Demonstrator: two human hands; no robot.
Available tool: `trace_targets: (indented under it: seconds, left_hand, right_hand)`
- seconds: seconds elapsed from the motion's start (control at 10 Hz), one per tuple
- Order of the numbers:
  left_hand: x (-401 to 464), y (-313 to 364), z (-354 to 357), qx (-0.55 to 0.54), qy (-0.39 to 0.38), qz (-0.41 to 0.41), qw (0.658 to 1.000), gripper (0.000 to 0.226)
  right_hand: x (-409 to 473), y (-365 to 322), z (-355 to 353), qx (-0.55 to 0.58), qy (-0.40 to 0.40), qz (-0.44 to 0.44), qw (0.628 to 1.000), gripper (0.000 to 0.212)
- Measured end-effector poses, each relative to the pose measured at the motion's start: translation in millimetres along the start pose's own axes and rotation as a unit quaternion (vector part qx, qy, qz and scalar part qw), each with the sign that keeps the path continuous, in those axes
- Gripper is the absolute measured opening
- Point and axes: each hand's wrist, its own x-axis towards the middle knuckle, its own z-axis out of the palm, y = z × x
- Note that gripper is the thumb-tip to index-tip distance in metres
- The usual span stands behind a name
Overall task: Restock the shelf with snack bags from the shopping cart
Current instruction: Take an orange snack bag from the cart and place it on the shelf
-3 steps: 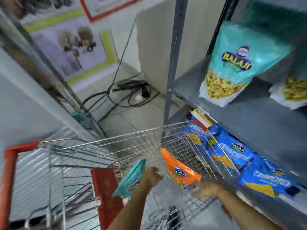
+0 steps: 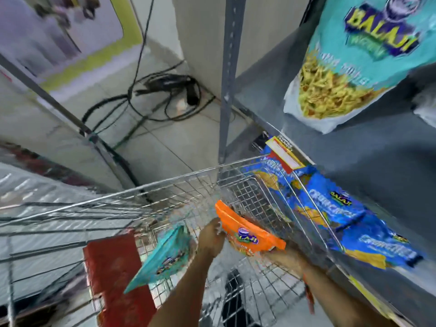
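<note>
Grey shelf (image 2: 368, 147), both hands (image 2: 211, 237) holding orange bag (image 2: 247, 234)

We see the cart (image 2: 165, 194) left of the shelf (image 2: 377, 161); bags (image 2: 342, 215) lie on the shelf, cables (image 2: 162, 95) behind.

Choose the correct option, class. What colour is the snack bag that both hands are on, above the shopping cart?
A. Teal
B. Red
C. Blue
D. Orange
D. The orange bag sits between the left hand and the right hand over the wire shopping cart; the blue bags lie on the shelf to the right, and a teal bag hangs left of the left hand.
</note>
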Motion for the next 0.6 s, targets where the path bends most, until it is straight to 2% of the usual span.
trace_targets:
  seconds: [0.1,0.2,0.3,0.4,0.5,0.6]
  left_hand:
    - [12,-3,11,0.013,0.001,-0.02,1.0,0.035]
    - [10,13,11,-0.022,0.034,-0.017,0.999,0.016]
    - [4,22,9,-0.023,0.061,-0.013,0.998,0.016]
    - [-13,29,1,-0.034,0.063,0.015,0.997,0.018]
    - [-41,49,-14,-0.041,0.078,0.062,0.994,0.022]
    - [-80,81,-34,-0.062,0.082,0.126,0.987,0.019]
  right_hand:
    - [-30,-41,-10,0.086,-0.015,0.035,0.996,0.048]
    - [-15,-40,-10,0.067,0.033,-0.048,0.996,0.039]
    - [-19,-51,-19,0.038,0.063,-0.093,0.993,0.033]
    - [-37,-59,-31,0.023,0.094,-0.107,0.99,0.036]
    - [-70,-65,-41,0.047,0.114,-0.142,0.982,0.031]
    - [-124,-75,-51,0.071,0.162,-0.192,0.965,0.04]
